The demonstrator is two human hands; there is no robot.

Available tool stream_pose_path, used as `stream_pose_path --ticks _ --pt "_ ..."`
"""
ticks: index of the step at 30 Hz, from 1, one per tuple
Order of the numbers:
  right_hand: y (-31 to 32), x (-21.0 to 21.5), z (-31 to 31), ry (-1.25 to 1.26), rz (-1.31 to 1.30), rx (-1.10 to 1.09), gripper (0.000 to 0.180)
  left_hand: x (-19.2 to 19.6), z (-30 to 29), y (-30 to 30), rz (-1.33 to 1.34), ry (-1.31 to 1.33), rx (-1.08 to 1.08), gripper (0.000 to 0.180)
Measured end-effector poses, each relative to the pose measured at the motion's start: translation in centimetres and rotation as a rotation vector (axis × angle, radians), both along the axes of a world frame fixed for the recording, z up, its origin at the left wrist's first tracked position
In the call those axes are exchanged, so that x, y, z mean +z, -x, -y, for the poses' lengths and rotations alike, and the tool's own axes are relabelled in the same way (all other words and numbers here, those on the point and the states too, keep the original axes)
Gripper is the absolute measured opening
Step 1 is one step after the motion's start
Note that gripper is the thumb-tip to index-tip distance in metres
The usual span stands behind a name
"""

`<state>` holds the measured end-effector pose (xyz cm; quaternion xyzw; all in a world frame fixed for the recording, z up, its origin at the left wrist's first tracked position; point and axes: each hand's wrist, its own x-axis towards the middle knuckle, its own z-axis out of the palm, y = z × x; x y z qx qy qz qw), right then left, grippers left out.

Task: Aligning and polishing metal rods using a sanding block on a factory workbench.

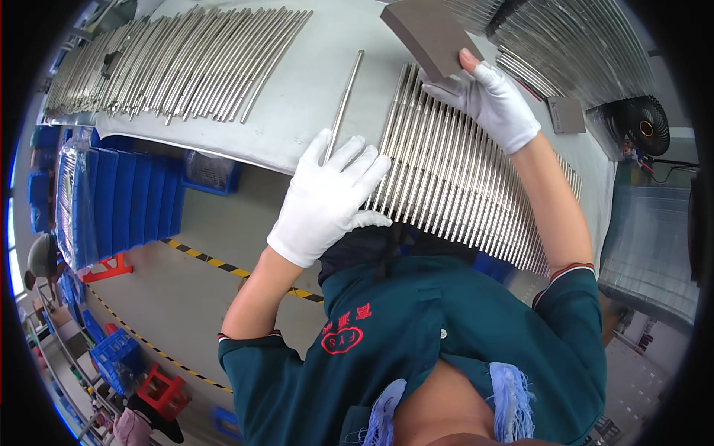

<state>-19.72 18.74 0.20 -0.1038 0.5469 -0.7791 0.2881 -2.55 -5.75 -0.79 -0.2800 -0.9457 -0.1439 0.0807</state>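
My right hand (494, 104), in a white glove, holds up a grey-brown rectangular block (431, 36), its thumb on the near edge and its other fingers partly behind it. Beneath that hand, many thin metal rods (439, 167) lie side by side in a wide row along the table's near edge. My left hand (327, 193), gloved too, is spread at the row's left end. Its fingers lie across the near end of a single metal rod (344, 100) set apart from the row. The glove hides that rod's near end.
Another batch of metal rods (186, 63) lies on the white-covered table (297, 111) at the left. At the right are a second grey-brown block (567, 115), a black fan (645, 128) and more stacked rods (576, 44). Blue bins (130, 201) stand below left, near striped floor tape (201, 255).
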Motion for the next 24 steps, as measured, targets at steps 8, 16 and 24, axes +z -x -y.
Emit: stream_pose_path --ticks 8,16,24 --pt "1.0 -2.3 2.0 0.338 0.368 0.228 0.06 0.7 -2.9 -0.8 0.2 -0.119 -0.112 0.091" --pt "1.8 -3.5 5.3 0.383 0.349 0.217 0.062 1.3 -0.7 -1.2 0.204 -0.007 -0.005 0.092" --pt "2.8 -4.1 8.1 0.401 0.357 0.214 0.058 0.7 0.9 -1.2 0.12 0.06 0.154 0.098"
